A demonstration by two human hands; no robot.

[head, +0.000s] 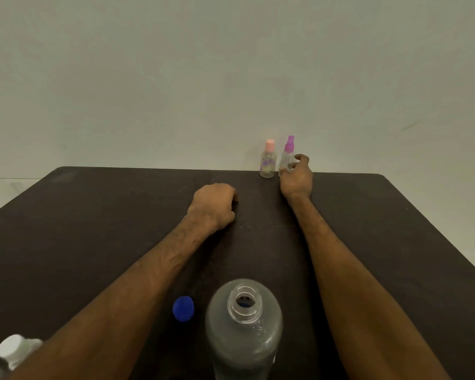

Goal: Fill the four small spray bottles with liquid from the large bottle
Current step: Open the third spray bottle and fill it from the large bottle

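Large clear plastic bottle (243, 333), uncapped and upright, is stood at the near edge of the dark worktop (93, 215), its mouth left open for pouring. Its round blue screw cap (183, 308) has been laid just beside it on the left, within reach for closing up later.

At the far edge, by the wall, a small clear bottle with a pink cap (267, 160) and a small clear spray bottle with a purple nozzle (287, 157) are stood side by side. The purple-nozzled one is gripped by the right hand (296, 179), fingers and thumb curled round its body, probably so that it can be brought nearer for filling. The left hand (213, 205) is rested mid-worktop with its fingers curled under; nothing is seen in it.

A white-capped container (11, 349) is partly hidden under the left forearm. A fourth small bottle cannot be made out.
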